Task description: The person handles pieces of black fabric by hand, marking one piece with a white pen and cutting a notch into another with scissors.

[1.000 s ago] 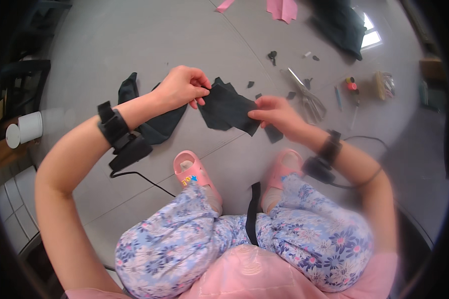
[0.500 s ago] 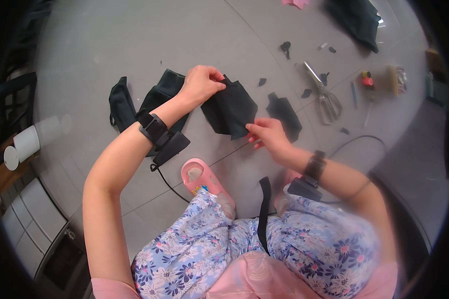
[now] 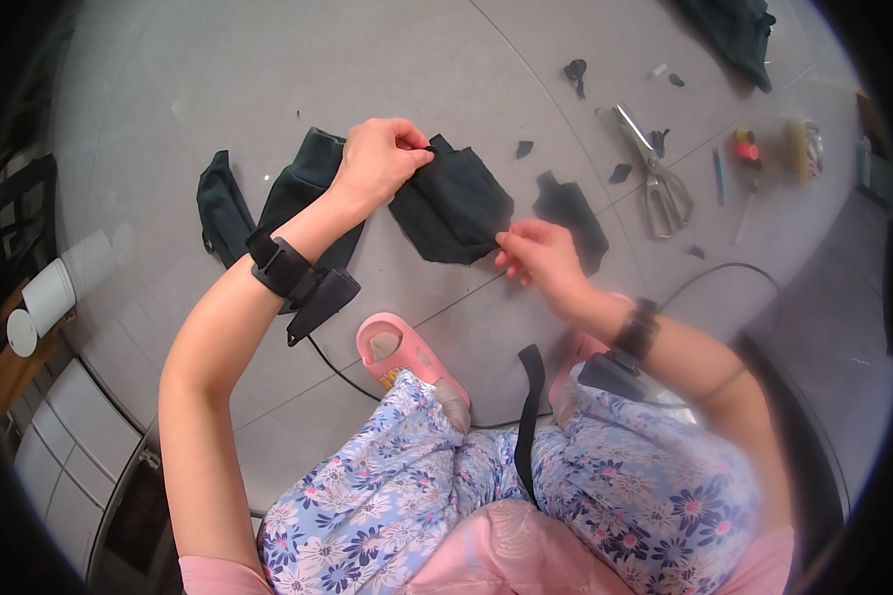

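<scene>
A dark green piece of cloth (image 3: pixel 454 206) is stretched between my two hands, just over the tiled floor. My left hand (image 3: pixel 385 159) pinches its upper left edge between thumb and fingers. Its lower right corner is caught in the fingertips of my right hand (image 3: pixel 543 260). Left of it, partly behind my left forearm, lies a larger dark green cloth piece (image 3: pixel 313 180), with a narrower dark strip of cloth (image 3: pixel 226 203) beyond. Just right of the held piece, a flat dark cutout of cloth (image 3: pixel 573 220) rests on the floor.
Scissors (image 3: pixel 657 178) lie at the right among small dark scraps (image 3: pixel 620 174). Past them are a blue pen-like stick (image 3: pixel 719 177), a red and yellow item (image 3: pixel 745 147) and a small box (image 3: pixel 806 149). More dark cloth (image 3: pixel 734 35) lies far right. White rolls (image 3: pixel 48 297) stand left.
Both hands keep their pinch on the cloth, which now looks flatter and more spread. My left hand has shifted slightly left and away, and my right hand slightly away; the view has tilted a little.
</scene>
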The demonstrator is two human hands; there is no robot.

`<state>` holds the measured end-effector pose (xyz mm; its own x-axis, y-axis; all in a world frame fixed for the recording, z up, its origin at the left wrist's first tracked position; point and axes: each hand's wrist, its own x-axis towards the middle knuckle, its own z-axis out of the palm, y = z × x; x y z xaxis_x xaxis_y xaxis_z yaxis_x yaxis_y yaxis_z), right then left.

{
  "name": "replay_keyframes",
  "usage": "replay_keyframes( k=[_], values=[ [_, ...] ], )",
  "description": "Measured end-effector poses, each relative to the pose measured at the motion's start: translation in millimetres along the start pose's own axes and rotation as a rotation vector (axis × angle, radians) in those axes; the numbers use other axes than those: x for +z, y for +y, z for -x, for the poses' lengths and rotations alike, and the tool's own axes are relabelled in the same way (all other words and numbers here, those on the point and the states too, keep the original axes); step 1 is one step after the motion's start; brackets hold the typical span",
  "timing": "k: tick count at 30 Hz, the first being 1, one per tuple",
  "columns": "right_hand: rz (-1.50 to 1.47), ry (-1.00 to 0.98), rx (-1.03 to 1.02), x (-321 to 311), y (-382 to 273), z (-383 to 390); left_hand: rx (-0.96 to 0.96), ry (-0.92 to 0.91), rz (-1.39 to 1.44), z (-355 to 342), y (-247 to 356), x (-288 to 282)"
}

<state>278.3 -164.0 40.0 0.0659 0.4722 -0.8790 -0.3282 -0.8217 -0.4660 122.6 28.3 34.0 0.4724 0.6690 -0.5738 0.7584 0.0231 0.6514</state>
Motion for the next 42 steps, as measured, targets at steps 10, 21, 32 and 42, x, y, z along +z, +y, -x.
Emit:
replay_keyframes(
  k=[10,21,32,42],
  values=[
    [-0.111,0.373,-0.302,-58.9,2.4,-1.5,0.347,0.135,-0.055,6.0,-10.0,10.2],
    [0.513,0.345,-0.726,-49.2,-8.6,0.0,0.296,-0.038,-0.134,7.4,-17.5,19.6],
    [0.947,0.132,-0.673,-20.4,-10.6,-31.8,0.252,0.009,0.096,5.7,-29.3,31.3],
    [1.012,0.613,-0.84,-77.4,-7.9,2.7,0.39,-0.162,-0.036,54.2,-33.9,51.4]
  ],
)
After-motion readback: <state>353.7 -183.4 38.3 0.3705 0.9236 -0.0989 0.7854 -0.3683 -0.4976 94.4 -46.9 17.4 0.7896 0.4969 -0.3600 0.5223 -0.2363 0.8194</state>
